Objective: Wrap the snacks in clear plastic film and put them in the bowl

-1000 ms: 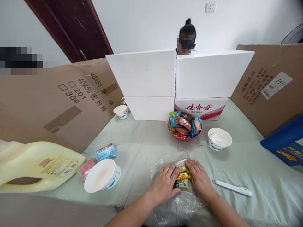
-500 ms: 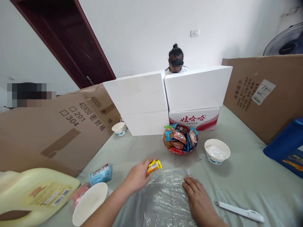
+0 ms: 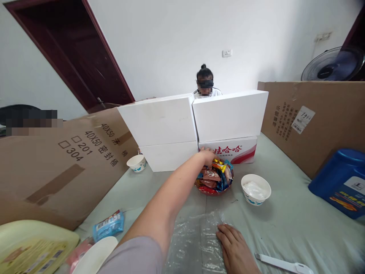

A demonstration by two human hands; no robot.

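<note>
I read the step in hand as setting snack packets into the red bowl [image 3: 213, 189]: my left hand [image 3: 207, 156] is stretched out over the heap of wrapped snacks there, fingers pinched narrow on a yellow packet [image 3: 218, 163] that sits right at the top of the pile, touching the other wrappers as far as I can tell. My right hand [image 3: 235, 247] lies flat and spread on the clear plastic bag [image 3: 194, 243], pinning it to the green cloth [image 3: 285, 224], holding nothing. The next move, in my judgement, calls for loosening the pinch so the packet settles on the heap without sliding off the far rim, then drawing the arm back clear of the white paper bowl [image 3: 256, 188] just beside the red one. Against half a second ago, the left hand has gone from near the bag's front edge, packet raised, out to the bowl; a second ago both hands were pressed together on the yellow packets inside the bag. The white knife-like tool [image 3: 282, 263] and the blue packet [image 3: 109, 225] lie where they did, though the view has tipped upward
</note>
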